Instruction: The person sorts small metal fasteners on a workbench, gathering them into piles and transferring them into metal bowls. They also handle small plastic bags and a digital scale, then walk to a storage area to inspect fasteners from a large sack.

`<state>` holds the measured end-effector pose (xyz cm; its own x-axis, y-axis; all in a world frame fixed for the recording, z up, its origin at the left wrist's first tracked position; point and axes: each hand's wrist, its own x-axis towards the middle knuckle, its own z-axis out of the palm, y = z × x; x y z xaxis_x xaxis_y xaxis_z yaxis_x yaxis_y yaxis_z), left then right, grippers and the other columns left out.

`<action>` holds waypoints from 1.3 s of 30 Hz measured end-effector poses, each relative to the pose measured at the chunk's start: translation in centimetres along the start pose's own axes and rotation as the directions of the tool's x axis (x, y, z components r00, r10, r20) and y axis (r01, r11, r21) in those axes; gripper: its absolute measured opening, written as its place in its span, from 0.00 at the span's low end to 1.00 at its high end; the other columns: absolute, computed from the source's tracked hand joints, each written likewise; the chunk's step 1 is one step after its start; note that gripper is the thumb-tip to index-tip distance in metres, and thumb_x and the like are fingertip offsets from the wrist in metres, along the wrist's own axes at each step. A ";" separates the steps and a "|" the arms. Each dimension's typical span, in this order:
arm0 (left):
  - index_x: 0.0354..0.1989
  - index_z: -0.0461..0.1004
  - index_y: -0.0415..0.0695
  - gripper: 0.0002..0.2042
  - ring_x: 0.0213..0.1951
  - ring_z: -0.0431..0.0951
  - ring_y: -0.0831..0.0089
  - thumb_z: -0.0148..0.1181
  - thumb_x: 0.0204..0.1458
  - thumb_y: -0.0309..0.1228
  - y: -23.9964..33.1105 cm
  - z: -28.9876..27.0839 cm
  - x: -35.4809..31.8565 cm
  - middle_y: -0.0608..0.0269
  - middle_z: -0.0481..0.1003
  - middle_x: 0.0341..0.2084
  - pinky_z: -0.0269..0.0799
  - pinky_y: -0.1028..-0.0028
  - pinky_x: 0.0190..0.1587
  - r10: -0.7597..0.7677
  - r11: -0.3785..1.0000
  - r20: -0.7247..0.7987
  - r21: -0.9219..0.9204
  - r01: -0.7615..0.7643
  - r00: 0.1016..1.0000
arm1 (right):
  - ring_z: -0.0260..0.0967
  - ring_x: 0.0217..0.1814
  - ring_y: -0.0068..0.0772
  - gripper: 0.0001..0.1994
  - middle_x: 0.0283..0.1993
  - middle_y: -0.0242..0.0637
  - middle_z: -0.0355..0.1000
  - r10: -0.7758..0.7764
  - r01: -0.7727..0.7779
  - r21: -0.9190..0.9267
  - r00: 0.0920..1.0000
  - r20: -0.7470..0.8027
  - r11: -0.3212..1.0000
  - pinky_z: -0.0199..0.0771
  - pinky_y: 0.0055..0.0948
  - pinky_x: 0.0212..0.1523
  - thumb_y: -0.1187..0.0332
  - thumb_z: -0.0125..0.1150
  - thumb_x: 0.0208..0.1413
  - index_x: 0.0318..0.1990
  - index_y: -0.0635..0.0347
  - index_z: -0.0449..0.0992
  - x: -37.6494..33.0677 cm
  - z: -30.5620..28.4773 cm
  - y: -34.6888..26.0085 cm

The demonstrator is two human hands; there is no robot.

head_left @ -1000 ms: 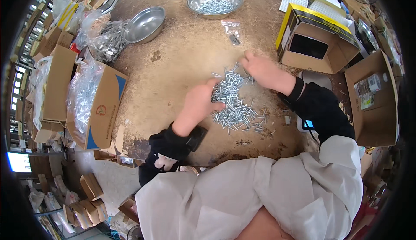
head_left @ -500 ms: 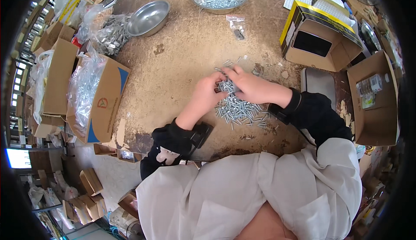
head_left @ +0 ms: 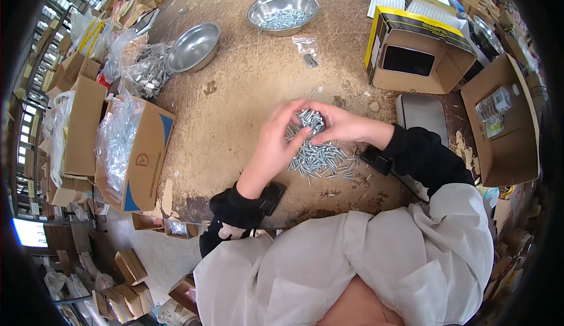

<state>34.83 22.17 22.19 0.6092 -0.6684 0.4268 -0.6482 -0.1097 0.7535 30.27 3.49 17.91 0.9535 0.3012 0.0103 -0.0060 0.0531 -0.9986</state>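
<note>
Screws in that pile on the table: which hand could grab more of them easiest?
Probably the left hand: its fingertips hang right over the screw pile. The right hand already cups a bunch of screws.

Shiny metal screws (head_left: pixel 317 158), rough worn tabletop (head_left: pixel 247 91), perhaps chipboard

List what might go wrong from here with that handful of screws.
1. The left hand and right hand cup a loose clump of screws between them; some could slip through and scatter.
2. The pile of screws lies near the table edge, so strays may roll off to the floor.
3. Sharp screw tips against bare fingers risk a prick.
</note>
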 end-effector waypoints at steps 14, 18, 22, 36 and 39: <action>0.36 0.74 0.42 0.07 0.29 0.73 0.71 0.59 0.47 0.23 -2.0 -2.9 0.0 0.61 0.73 0.34 0.66 0.75 0.29 -0.020 0.994 -0.203 0.103 0.042 0.979 | 0.71 0.37 0.25 0.33 0.35 0.39 0.72 0.034 -0.144 -0.221 0.898 -0.439 0.965 0.74 0.25 0.38 0.76 0.67 0.43 0.58 0.64 0.58 15.6 -11.4 -8.1; 0.34 0.74 0.42 0.05 0.31 0.75 0.64 0.59 0.48 0.24 -2.8 -3.5 0.0 0.58 0.74 0.33 0.70 0.71 0.33 -0.021 0.987 -0.183 0.156 0.050 0.983 | 0.74 0.38 0.39 0.40 0.37 0.52 0.73 -0.130 -0.379 -0.613 0.771 -0.624 0.693 0.74 0.33 0.39 0.58 0.70 0.39 0.54 0.77 0.57 21.9 -15.7 -7.6; 0.33 0.74 0.42 0.05 0.34 0.76 0.58 0.59 0.47 0.25 -4.0 -4.7 -0.2 0.56 0.74 0.33 0.72 0.67 0.35 0.030 0.957 -0.189 0.289 0.026 0.981 | 0.70 0.50 0.55 0.41 0.46 0.60 0.71 -0.284 -0.498 -0.780 0.740 -0.610 0.378 0.70 0.42 0.50 0.43 0.60 0.44 0.52 0.76 0.63 23.7 -17.6 -6.8; 0.48 0.68 0.36 0.31 0.34 0.77 0.53 0.71 0.36 0.38 -4.3 -8.8 -2.8 0.46 0.75 0.30 0.71 0.62 0.35 -0.686 0.701 0.239 0.471 0.536 0.687 | 0.68 0.45 0.52 0.29 0.44 0.50 0.68 -0.080 -0.065 -0.982 0.994 -0.080 0.176 0.69 0.40 0.46 0.70 0.66 0.37 0.52 0.64 0.67 7.7 -9.1 -5.7; 0.49 0.66 0.36 0.33 0.33 0.76 0.53 0.73 0.33 0.34 -4.0 -6.8 -3.3 0.47 0.74 0.28 0.70 0.63 0.34 -0.576 0.757 0.255 0.525 0.389 0.776 | 0.66 0.49 0.51 0.29 0.49 0.47 0.66 0.108 -0.040 -0.970 0.994 -0.014 0.241 0.69 0.41 0.48 0.75 0.63 0.39 0.54 0.61 0.65 4.8 -7.8 -3.4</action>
<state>38.47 29.86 21.19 0.7301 -0.6433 -0.2304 -0.4935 -0.7296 0.4735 37.23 -2.72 20.96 0.9515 0.2914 -0.0983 0.2523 -0.9224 -0.2923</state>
